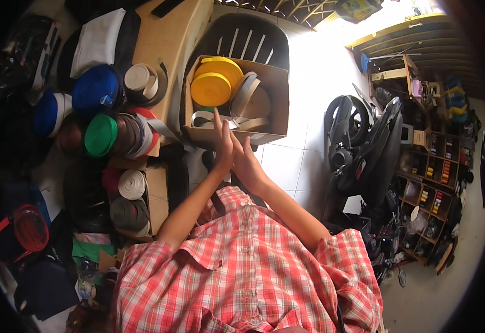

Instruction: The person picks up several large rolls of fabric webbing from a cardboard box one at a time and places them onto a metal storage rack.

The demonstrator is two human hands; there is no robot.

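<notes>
My left hand (223,149) and my right hand (247,165) are pressed palm to palm, with fingers stretched out and pointing away from me. Nothing shows between them, though the palms themselves are hidden. Just beyond the fingertips is an open cardboard box (279,105), resting on a black plastic chair (215,32) with a slotted back. Inside it lie yellow webbing rolls (210,90) at the left. Beside these are grey and beige strap rolls (246,95), some partly unwound. My fingers overlap the near side of the box in view; whether they touch it I cannot tell.
Left of the box, a wooden table (162,39) stands near stacked rolls, among them a green roll (101,135) and a blue roll (95,89). A black motorcycle (359,147) is parked on the right over white floor tiles (284,164). Shelves with thread spools (431,172) stand behind it.
</notes>
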